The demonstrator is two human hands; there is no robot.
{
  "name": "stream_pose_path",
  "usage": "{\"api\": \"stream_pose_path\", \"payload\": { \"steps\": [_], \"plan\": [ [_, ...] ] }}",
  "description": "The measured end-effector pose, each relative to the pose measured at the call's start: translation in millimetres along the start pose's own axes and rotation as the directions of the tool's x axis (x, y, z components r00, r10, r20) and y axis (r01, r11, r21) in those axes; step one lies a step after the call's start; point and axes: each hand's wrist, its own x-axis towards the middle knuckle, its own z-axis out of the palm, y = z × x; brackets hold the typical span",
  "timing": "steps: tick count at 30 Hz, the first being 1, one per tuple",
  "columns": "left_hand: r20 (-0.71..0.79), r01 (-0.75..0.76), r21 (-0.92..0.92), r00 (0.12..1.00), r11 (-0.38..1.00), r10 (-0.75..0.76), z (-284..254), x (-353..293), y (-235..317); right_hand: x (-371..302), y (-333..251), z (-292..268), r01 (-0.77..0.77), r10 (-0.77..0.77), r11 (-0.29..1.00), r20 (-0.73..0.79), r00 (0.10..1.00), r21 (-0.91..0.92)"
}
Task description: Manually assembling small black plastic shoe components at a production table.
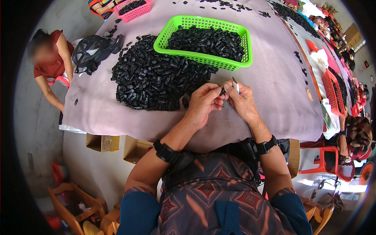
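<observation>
My left hand (202, 103) pinches a small black plastic piece (222, 91) between thumb and fingertips, just above the cloth-covered table. Close against it, my right hand (244, 102) is closed on a small knife (235, 85) whose pale blade points up and away from me. The right fingertips meet the left ones at the piece, partly hiding it. Left of my hands spreads a large heap of similar black plastic pieces (150, 82). Behind the heap stands a bright green plastic basket (196, 58), holding many more of them.
A black mesh bag (92, 53) lies at the table's left edge, near a person in red (58, 51). A pink basket (134, 12) stands at the far left. Along the right, a red basket (333, 92) rests on another table. Cardboard boxes (102, 143) sit below.
</observation>
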Motion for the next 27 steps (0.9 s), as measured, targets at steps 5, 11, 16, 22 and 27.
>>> {"api": "stream_pose_path", "payload": {
  "steps": [5,11,16,22,27],
  "plan": [
    [0.002,-0.013,0.012,1.000,1.000,0.013,1.8,-1.8,0.1,0.4,1.7,-3.5,-0.068,0.068,0.997,0.000,0.998,0.027],
    [-0.029,-0.048,0.109,0.998,0.993,0.052,5.7,-4.1,-0.3,-1.0,0.6,-2.2,-0.041,0.042,0.999,-0.043,0.998,0.027],
    [-0.038,-0.059,0.149,0.997,0.987,0.066,7.5,-4.9,0.0,-1.9,-3.1,-0.4,-0.041,0.045,0.997,-0.058,0.997,0.065],
    [-0.044,-0.044,-0.017,0.998,0.999,0.043,4.1,-2.5,1.4,-1.1,0.0,3.2,0.146,-0.150,0.984,-0.031,0.988,-0.100],
    [-0.057,-0.046,-0.033,0.997,0.998,0.044,6.3,-3.6,2.5,-1.2,-0.6,2.6,0.144,-0.148,0.983,-0.026,0.989,-0.117]
  ]
}}
